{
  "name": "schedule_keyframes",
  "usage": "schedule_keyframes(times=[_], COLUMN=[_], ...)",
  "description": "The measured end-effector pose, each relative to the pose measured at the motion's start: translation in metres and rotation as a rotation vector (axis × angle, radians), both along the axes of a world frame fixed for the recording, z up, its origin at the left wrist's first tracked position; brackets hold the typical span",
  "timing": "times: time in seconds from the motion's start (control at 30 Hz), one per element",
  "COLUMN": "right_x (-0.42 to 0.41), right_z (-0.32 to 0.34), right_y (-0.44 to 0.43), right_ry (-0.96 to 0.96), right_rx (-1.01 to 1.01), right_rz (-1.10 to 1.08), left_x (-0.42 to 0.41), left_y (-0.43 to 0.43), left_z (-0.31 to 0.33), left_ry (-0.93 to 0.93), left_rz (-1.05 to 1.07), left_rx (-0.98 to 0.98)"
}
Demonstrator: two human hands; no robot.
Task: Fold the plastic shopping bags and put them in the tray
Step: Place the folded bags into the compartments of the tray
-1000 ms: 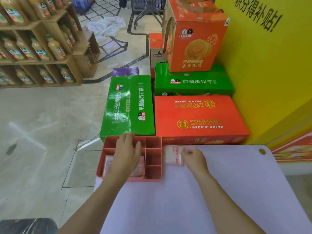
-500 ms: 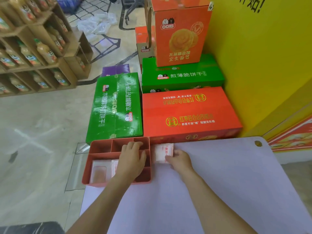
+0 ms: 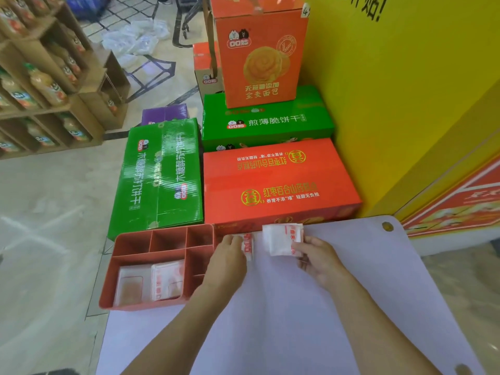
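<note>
A red divided tray (image 3: 135,304) sits at the table's far left corner, with two folded white-and-red plastic bags (image 3: 151,280) lying in its large front compartment. My right hand (image 3: 320,259) pinches a folded white bag with red print (image 3: 281,239) just off the table, right of the tray. My left hand (image 3: 226,262) lies over the tray's right edge, its fingertips on another folded bag (image 3: 247,246) on the table; whether it grips that bag is unclear.
The white table (image 3: 297,320) has a hole (image 3: 387,226) at its far right corner. Beyond its far edge stand green (image 3: 159,174) and orange cartons (image 3: 276,182) against a yellow wall (image 3: 405,104). Shelves of bottles (image 3: 40,85) stand at the far left.
My left hand left the tray's front compartment and moved right to the bag beside the tray. My right hand lifted one folded bag away to the right.
</note>
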State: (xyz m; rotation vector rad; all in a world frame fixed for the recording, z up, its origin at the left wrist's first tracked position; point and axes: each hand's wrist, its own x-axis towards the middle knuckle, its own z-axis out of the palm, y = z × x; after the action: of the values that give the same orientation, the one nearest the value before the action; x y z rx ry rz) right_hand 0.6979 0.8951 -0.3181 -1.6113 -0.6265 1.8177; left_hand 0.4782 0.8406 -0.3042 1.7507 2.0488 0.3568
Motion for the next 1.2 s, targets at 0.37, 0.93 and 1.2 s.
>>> schedule_keyframes(times=[0.37, 0.93, 1.2], right_x=[0.032, 0.016, -0.025], right_z=[-0.008, 0.019, 0.050], right_y=[-0.003, -0.005, -0.006], right_ry=[0.012, 0.025, 0.079], right_rx=[0.005, 0.031, 0.079], right_rz=[-0.012, -0.015, 0.002], left_x=[0.035, 0.020, -0.034], left_y=[0.019, 0.010, -0.011], left_z=[-0.030, -0.026, 0.039], left_ry=[0.260, -0.703, -0.745], left_rz=[0.054, 0.557, 0.517], left_rx=[-0.264, -0.353, -0.220])
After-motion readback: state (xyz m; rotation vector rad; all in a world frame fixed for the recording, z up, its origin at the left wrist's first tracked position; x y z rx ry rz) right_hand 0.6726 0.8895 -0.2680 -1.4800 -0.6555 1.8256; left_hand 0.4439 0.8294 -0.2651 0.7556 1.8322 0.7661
